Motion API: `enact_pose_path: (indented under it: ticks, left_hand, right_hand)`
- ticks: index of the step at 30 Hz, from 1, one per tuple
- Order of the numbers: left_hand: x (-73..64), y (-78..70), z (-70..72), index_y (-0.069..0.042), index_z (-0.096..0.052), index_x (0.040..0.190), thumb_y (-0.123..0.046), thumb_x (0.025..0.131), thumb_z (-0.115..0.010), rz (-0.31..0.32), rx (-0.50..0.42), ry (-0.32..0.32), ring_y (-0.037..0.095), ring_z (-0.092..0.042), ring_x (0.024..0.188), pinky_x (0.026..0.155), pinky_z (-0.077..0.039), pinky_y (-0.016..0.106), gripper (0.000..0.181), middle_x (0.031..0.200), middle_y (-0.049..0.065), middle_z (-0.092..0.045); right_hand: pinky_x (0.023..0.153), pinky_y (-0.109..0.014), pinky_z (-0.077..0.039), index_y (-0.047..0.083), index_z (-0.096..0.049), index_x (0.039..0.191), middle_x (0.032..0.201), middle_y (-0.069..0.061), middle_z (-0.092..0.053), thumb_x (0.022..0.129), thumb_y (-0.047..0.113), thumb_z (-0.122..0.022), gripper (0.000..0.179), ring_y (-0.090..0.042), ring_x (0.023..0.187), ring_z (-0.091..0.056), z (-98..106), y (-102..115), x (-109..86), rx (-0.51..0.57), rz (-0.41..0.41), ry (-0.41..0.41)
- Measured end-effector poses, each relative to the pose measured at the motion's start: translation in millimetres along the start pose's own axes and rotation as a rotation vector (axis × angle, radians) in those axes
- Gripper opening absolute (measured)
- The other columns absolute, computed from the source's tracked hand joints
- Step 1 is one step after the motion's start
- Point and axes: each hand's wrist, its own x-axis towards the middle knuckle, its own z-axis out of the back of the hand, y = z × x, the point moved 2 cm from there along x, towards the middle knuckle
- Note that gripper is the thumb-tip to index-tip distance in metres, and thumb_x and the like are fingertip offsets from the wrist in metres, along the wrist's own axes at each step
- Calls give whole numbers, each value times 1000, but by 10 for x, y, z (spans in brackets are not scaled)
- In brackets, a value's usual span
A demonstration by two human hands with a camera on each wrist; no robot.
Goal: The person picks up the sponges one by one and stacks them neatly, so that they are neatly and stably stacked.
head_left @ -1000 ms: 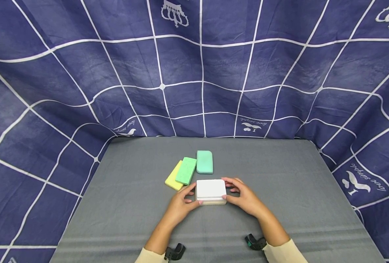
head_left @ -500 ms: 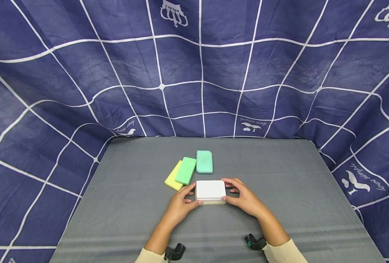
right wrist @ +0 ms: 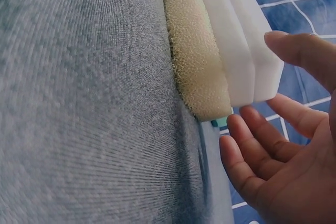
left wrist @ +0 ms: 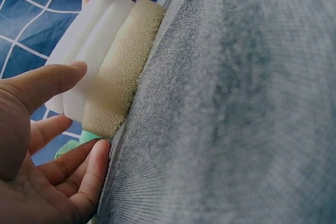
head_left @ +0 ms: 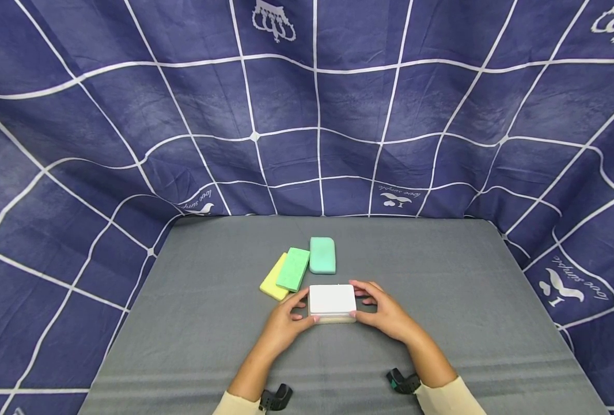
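In the head view, a stack of three sponges sits on the grey cloth. At its bottom is a porous beige sponge [left wrist: 126, 66], with a smooth white sponge [right wrist: 231, 51] on that and a second white sponge [head_left: 332, 300] on top. My left hand [head_left: 285, 323] holds the stack's left end, thumb along the front face of the white layers and index finger at the back corner. Opposite it, my right hand [head_left: 386, 311] grips the right end the same way, thumb on the white sponge's front corner. The lower fingers of both hands hang loosely beside the stack.
Behind the stack, a green sponge [head_left: 294, 270] lies partly over a yellow sponge [head_left: 272, 282], close to my left fingertips. A teal sponge [head_left: 322, 256] lies beside them. The grey-covered table [head_left: 442, 265] ends at a blue checked curtain [head_left: 348, 104].
The top white sponge has shifted very slightly toward the front, lining up with the stack. Both hands stay in nearly the same place; the other sponges have not moved.
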Motion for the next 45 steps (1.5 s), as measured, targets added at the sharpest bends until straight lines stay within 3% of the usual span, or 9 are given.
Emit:
enact_pose_path:
  ticks: [5,12,23,45]
  left_hand:
    - [-6,-17,-1,-16,-48,151,-30,82,-85,-26,21,3,27,-62,118,86,-56,32,80,133,14,-62]
    - [-57,-73,15,-13,-41,155,-34,86,-82,-48,18,17,28,-62,126,92,-57,38,83,148,14,-53]
    - [-111,-139,-18,-24,-48,152,-40,95,-71,-111,30,-40,28,-55,134,90,-59,35,64,149,7,-52]
    - [-81,-154,-41,-23,-52,149,-37,95,-71,-79,0,-40,26,-60,127,89,-58,31,59,143,5,-58]
  right_hand:
    - [101,-38,-51,10,-50,148,138,-7,-57,87,26,-81,71,-30,128,-57,-3,-3,-3,4,30,-7]
    - [100,-42,-52,12,-56,143,138,-6,-58,89,25,-79,61,-28,128,-57,-29,-20,-10,-5,71,-55]
    - [99,-40,-53,15,-59,141,137,-4,-59,92,26,-76,53,-24,125,-57,-71,5,-22,-39,80,-75]
    - [100,-37,-53,16,-59,141,133,-2,-61,90,27,-78,55,-25,124,-59,-64,9,-22,-49,14,-66]
